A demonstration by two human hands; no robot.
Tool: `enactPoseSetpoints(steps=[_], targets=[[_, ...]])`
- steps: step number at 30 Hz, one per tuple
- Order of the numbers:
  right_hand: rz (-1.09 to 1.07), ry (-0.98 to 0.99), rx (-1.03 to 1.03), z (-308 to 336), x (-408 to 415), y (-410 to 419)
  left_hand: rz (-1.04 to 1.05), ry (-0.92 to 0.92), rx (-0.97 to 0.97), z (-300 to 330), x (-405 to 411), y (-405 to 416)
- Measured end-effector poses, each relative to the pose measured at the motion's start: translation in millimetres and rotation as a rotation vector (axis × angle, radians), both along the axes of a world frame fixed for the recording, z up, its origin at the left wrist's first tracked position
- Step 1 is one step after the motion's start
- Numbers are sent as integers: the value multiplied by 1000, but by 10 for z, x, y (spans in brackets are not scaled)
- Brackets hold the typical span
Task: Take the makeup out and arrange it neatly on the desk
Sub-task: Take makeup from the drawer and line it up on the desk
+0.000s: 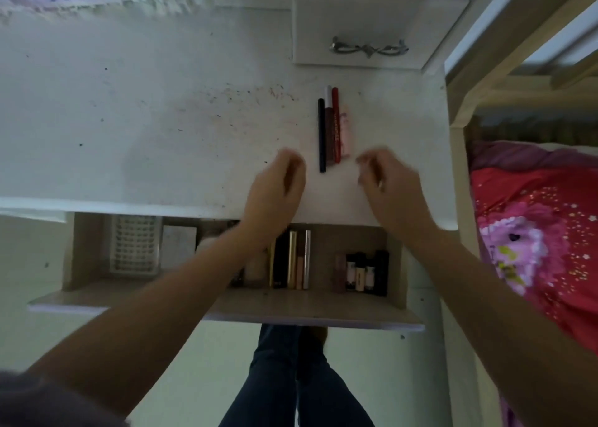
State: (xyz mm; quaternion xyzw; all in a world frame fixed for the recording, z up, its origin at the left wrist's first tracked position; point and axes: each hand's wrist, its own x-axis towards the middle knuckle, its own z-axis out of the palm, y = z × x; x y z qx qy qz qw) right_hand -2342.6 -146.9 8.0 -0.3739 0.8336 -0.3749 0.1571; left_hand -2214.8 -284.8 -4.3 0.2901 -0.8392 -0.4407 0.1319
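Several slim makeup sticks lie side by side on the white desk [161, 119]: a black pencil [321, 135], a brown and white tube [328, 125], a red pencil [336, 125] and a pale pink tube [345, 132]. My left hand [278, 187] hovers just left of their near ends, fingers loosely curled and holding nothing. My right hand [385, 180] hovers just right of them, fingers also curled and empty; both are motion-blurred. Below the desk edge the open drawer [291, 307] holds gold and black tubes [291, 258], small bottles [365, 271], a lash tray [134, 245] and a pale compact [178, 247].
A small closed drawer with a silver handle [369, 47] stands at the back of the desk. A bed with a red and pink cover [534, 232] is at the right, behind a white frame post. My legs in dark jeans [291, 378] are under the drawer.
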Motion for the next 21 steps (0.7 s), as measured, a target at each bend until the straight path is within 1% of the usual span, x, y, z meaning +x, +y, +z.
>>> enactPoseSetpoints(steps=[1,3,5,6,9,12,15,17,18,19,21], targets=[[101,-48,71,-82,188,205,-65,-61,5,-84,258,156],[281,-112,339,-369,476,540,-183,-278,29,-332,641,434],[341,-90,579,-693,609,718,-277,-468,22,-609,753,600],[339,-35,644,-814,631,750,-304,-528,-22,-724,721,631],[352,168,776,-1055,639,711,-306,-661,-244,-985,494,642],[404,248,846,-1160,644,646,-350,-761,-406,-1119,311,643],[395,314,825,-1152,663,654,-353,-761,-472,-1103,290,671],[356,317,759,-1110,672,674,-327,-679,-475,-1033,331,684],[354,308,716,-1071,686,681,-317,-611,-413,-984,378,692],[359,266,660,-1029,710,693,-311,-537,-305,-914,430,703],[366,102,527,-931,777,720,-343,-425,-110,-754,547,721]])
